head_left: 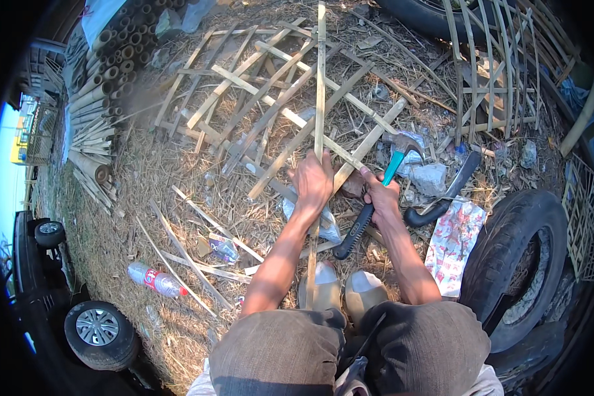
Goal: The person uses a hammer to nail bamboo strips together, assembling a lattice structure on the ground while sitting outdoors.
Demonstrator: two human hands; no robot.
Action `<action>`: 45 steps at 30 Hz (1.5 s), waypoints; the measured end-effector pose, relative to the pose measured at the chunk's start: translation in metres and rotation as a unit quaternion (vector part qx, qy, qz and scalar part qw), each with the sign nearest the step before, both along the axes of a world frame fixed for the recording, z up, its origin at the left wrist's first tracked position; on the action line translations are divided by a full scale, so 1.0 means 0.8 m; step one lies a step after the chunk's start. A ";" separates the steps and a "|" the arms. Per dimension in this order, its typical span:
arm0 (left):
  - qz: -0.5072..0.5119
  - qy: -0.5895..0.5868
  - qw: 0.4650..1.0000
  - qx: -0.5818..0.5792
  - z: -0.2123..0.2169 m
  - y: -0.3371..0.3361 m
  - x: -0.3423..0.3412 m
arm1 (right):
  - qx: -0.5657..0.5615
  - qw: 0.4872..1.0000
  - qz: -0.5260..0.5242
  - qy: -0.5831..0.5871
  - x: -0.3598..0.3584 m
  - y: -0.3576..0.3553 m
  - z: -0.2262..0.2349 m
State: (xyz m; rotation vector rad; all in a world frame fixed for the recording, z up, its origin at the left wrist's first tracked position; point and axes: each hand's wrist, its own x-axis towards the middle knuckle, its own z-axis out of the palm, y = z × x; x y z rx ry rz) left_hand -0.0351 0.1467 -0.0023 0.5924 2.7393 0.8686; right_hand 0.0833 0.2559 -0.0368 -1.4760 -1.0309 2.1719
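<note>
On straw-covered ground, between the person's knees and a half-woven lattice (264, 112) of flat bamboo strips, both hands work over one long bamboo slat (320, 86) that runs straight away from the feet. Left hand (312, 183) lies palm-down on this slat where it crosses the lattice's near edge, fingers spread and pressing, not curled round it. Right hand (379, 196) is closed around the handle of a single claw hammer (389, 165), teal along the upper shaft with a black ribbed grip below, its steel head raised just beside the slat. One dark curved knife (442, 198) with a black handle rests on the ground to the right, touching a printed paper sheet (454, 241). Two worn rubber tyres show: one (528, 264) at the right, another at the top edge. One clear plastic bottle (155, 279) with a red label lies to the left among loose strips. Round bamboo poles (105, 72) are stacked at the upper left. A second lattice panel (492, 79) leans at the upper right.
</note>
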 end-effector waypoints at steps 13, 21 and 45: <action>0.067 -0.049 0.995 -0.046 0.020 -0.054 -0.036 | 0.035 0.999 0.014 0.021 -0.002 -0.052 0.046; 0.022 -0.032 0.993 -0.111 0.057 -0.095 -0.062 | -0.023 0.997 0.059 0.039 0.033 -0.041 0.044; -0.053 -0.168 0.983 -0.050 0.024 -0.033 -0.120 | 0.289 0.876 0.385 -0.008 0.124 -0.034 0.102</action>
